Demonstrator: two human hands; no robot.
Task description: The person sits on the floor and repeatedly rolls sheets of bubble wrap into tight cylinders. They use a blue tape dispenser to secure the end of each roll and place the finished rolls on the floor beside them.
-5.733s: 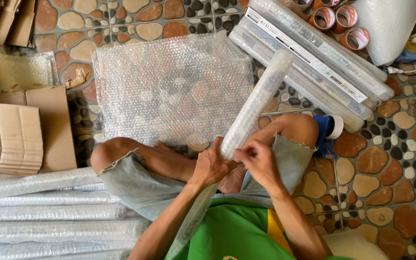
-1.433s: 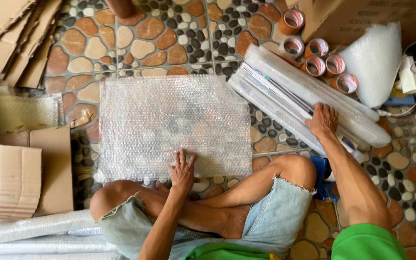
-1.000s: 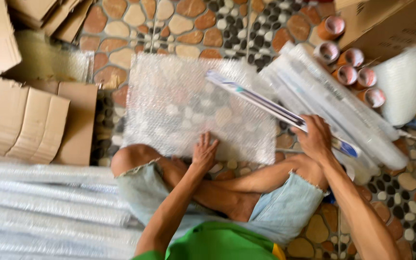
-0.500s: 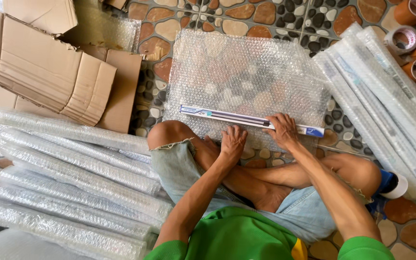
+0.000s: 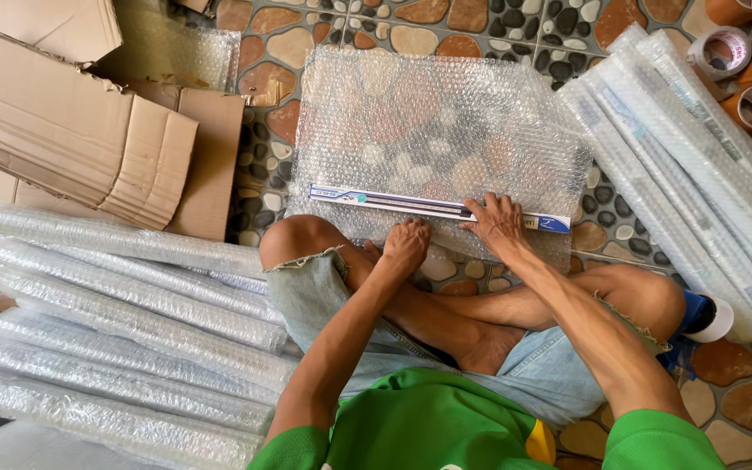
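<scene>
Sitting cross-legged, person pins long flat package at frame centre along near edge of bubble wrap sheet; right hand spread flat on it, left hand curled loosely at wrap edge, seemingly gripping nothing.

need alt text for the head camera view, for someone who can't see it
A person sitting cross-legged on a pebble-tile floor presses the left hand and right hand on a long flat pack lying across a bubble wrap sheet. Wrapped rolls lie at left, flattened cardboard above them.
</scene>
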